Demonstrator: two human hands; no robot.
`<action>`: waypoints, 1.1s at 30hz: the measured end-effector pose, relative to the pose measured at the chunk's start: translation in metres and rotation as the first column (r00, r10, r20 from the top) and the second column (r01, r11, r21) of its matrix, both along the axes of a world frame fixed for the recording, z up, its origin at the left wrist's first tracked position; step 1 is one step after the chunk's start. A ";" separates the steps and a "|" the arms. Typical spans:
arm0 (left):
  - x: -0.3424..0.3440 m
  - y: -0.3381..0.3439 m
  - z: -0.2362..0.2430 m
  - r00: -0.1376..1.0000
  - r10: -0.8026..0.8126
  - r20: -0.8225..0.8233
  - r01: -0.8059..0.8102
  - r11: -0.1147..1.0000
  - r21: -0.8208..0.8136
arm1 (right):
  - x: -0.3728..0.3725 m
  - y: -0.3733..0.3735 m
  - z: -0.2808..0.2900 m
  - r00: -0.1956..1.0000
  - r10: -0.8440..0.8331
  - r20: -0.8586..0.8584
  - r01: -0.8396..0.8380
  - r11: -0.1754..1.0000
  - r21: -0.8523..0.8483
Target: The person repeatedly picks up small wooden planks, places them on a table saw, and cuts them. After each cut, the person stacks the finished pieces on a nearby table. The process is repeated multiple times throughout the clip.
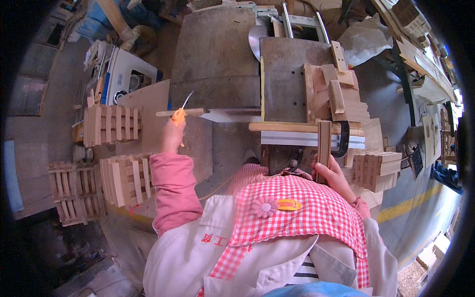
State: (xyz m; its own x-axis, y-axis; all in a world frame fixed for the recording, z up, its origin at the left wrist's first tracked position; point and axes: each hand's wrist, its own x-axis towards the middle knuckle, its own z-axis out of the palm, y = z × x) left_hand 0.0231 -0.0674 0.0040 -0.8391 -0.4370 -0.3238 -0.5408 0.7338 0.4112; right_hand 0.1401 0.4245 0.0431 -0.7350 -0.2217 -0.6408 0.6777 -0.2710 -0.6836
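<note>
My left hand [171,137] is closed around an orange air blow gun [178,117], whose thin bent metal nozzle points away toward the saw table. Just behind the gun, a narrow wooden strip [194,112] lies crosswise at the near left corner of the metal saw table [217,64]. At the right, my right hand [334,175] grips several wooden slats [324,143] held together. They stand across the wooden fence [284,127], next to a black C-shaped clamp [344,140]. The round saw blade [254,40] shows at the far end of the slot.
Loose wooden pieces [336,96] are piled on the right table half. Slat stacks stand at the left [111,124] and right [377,171], with a crosswise stack [74,193] lower left. A white machine housing [131,74] is beyond the left stacks; a plastic bag [366,39] lies far right.
</note>
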 end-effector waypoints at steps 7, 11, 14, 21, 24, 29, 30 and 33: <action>0.014 0.061 0.045 0.954 -0.284 0.094 0.257 0.939 0.230 | -0.006 -0.004 0.000 1.000 0.012 -0.029 -0.011 0.999 0.030; 0.014 0.093 0.063 0.781 -0.582 0.226 0.523 0.807 0.273 | -0.006 -0.002 0.001 1.000 0.005 -0.014 -0.005 0.999 0.038; 0.015 0.095 0.067 0.814 -0.521 0.257 0.452 0.846 0.283 | -0.007 -0.001 -0.001 0.999 0.007 0.032 -0.008 1.000 0.029; 0.012 0.054 0.018 0.964 -0.181 -0.193 0.195 0.979 0.057 | -0.006 -0.009 0.001 0.994 0.111 -0.008 -0.110 0.989 0.095; 0.005 0.004 0.002 0.840 0.137 -0.526 -0.012 0.972 0.235 | -0.008 -0.012 0.003 0.984 0.174 -0.029 -0.167 0.971 0.171; -0.032 -0.059 -0.024 0.560 0.496 -0.664 -0.315 0.869 0.383 | -0.029 -0.017 -0.001 0.865 0.472 -0.168 -0.320 0.779 0.539; -0.035 -0.066 -0.029 0.500 0.591 -0.633 -0.368 0.806 0.463 | -0.036 -0.017 -0.001 0.810 0.547 -0.211 -0.334 0.726 0.601; -0.047 -0.075 -0.049 0.363 0.704 -0.610 -0.296 0.708 0.641 | -0.064 -0.020 0.002 0.696 0.686 -0.213 -0.315 0.558 0.768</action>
State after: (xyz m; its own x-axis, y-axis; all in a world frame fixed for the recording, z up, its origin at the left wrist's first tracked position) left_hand -0.0236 -0.1424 -0.0455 -0.4612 -0.8836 0.0811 -0.0499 0.1171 0.9919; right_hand 0.0758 0.4041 0.0448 -0.8554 -0.3284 -0.4006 0.1153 0.6333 -0.7652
